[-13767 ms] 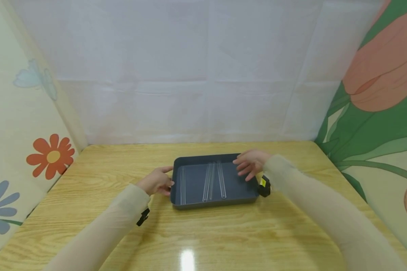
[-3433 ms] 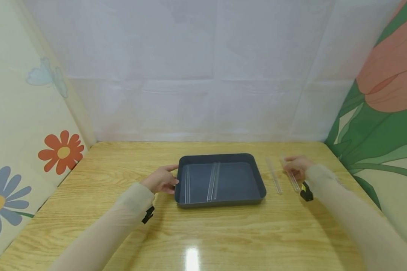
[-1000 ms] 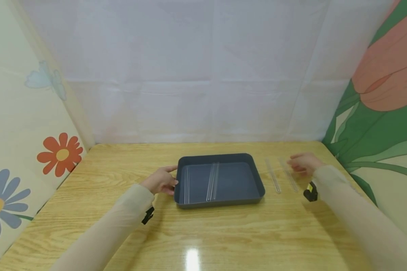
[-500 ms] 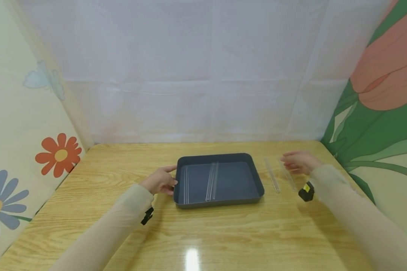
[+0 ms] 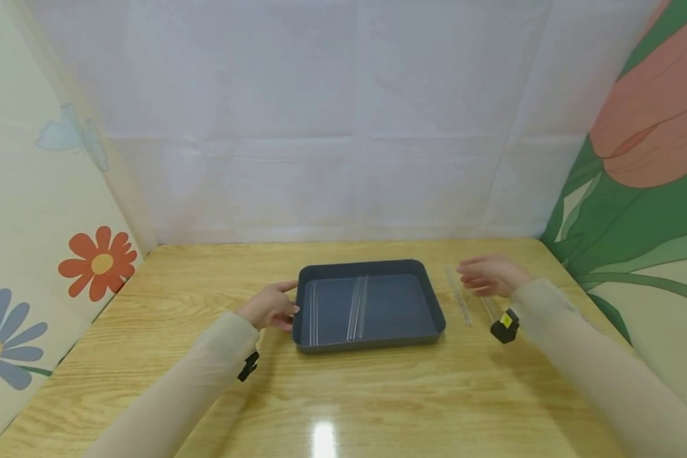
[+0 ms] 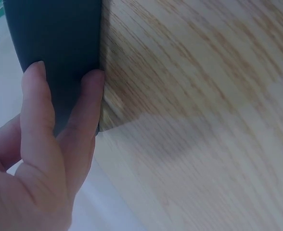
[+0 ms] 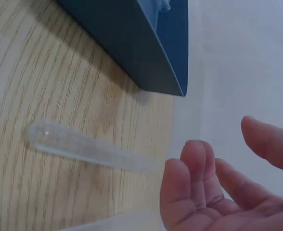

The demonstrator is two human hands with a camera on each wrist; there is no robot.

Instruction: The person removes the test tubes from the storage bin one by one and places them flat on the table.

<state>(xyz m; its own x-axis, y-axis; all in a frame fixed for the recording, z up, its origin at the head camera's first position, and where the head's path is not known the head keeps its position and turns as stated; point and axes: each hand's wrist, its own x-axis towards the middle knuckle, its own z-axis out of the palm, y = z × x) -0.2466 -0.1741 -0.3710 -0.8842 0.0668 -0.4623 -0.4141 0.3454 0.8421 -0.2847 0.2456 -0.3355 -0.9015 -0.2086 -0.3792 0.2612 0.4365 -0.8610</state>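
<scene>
A dark blue-grey rectangular tray (image 5: pixel 403 305) stands on the table. My left hand (image 5: pixel 269 307) touches its left end, the fingers lying against the outer wall (image 6: pixel 59 29) in the left wrist view. Several clear test tubes (image 5: pixel 354 312) lie inside the tray, at its left and middle. To the right of the tray, a clear test tube (image 5: pixel 464 310) with a rounded end lies on the wood. My right hand (image 5: pixel 492 275) hovers beside it with loosely bent fingers, holding nothing. Another tube (image 5: pixel 490 309) is partly hidden below that hand.
The wooden table (image 5: pixel 366 401) reaches back to a white cloth backdrop (image 5: pixel 343 159). Flower-patterned panels flank it, with a red flower (image 5: pixel 97 264) on the left and a large tulip (image 5: pixel 652 127) on the right. Each wrist carries a small black camera.
Since 13.8 seconds ago, one tube has left the tray and two lie on the table to its right. Over the last second my right hand has moved left, above them; the left hand has stayed.
</scene>
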